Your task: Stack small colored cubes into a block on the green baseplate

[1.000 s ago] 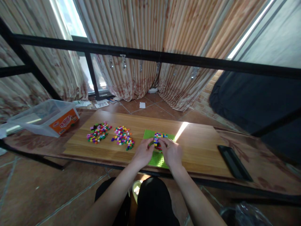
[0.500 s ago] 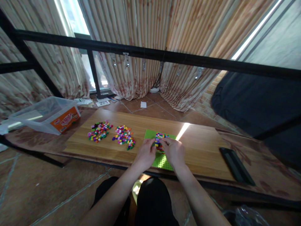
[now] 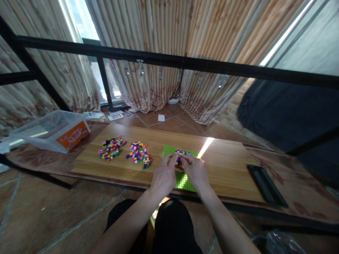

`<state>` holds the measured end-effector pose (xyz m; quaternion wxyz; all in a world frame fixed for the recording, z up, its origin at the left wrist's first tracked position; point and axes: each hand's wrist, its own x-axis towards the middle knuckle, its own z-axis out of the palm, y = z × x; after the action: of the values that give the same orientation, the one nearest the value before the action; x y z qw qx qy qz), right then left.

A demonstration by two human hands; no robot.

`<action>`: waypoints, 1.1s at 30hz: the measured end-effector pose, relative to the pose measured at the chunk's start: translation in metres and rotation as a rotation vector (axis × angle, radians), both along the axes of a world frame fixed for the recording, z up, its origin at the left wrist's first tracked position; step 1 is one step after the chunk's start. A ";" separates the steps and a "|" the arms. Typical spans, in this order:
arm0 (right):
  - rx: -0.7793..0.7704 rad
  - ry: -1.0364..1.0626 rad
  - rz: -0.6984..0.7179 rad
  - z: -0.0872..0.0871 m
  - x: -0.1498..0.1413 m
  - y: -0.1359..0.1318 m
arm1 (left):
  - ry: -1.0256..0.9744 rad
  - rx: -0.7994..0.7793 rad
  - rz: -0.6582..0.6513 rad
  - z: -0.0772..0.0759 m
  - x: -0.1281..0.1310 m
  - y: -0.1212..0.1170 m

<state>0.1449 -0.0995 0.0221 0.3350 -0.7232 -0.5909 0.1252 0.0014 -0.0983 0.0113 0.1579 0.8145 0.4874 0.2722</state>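
Note:
A low structure of multicoloured toy building bricks [image 3: 182, 151] stands on a green studded baseplate [image 3: 183, 181]. My left hand [image 3: 163, 175] is at its left side, with fingers closed against the bricks near the top left. From the right, my right hand [image 3: 196, 171] pinches at the same spot, thumb and forefinger together on what looks like a small building brick, mostly hidden by the fingers. Both hands cover much of the structure's front. Two heaps of loose bricks, one farther left [image 3: 111, 148] and one nearer [image 3: 139, 154], lie to the left of the baseplate.
Everything rests on a wooden board [image 3: 225, 169] laid over a cloth-covered bench. At the left stands a clear plastic box [image 3: 47, 132] with an orange label. A black tray [image 3: 266, 185] lies at the right end. A black metal rail [image 3: 164, 60] crosses behind.
My left hand has shifted slightly up and over the bricks, its fingers now covering the structure's left part. My right hand stays nearly in place, fingers still pinched.

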 end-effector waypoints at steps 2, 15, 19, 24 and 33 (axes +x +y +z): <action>0.024 0.050 0.007 -0.001 0.004 -0.001 | 0.087 0.036 -0.002 0.000 0.000 0.000; 0.053 0.443 -0.051 -0.014 0.021 -0.011 | 0.365 0.123 -0.007 0.008 0.004 0.000; 0.063 0.576 -0.058 -0.013 0.018 -0.015 | 0.391 0.128 0.001 0.008 0.004 0.000; 0.008 0.953 -0.104 -0.002 0.017 -0.029 | 0.380 0.122 0.016 0.008 0.005 0.000; -0.068 1.250 -0.097 0.013 0.026 -0.053 | 0.365 0.113 -0.009 0.006 0.006 0.001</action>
<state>0.1707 -0.1524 0.0349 0.5994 -0.5496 -0.2457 0.5275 0.0078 -0.0973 0.0172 0.0220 0.8600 0.4883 0.1464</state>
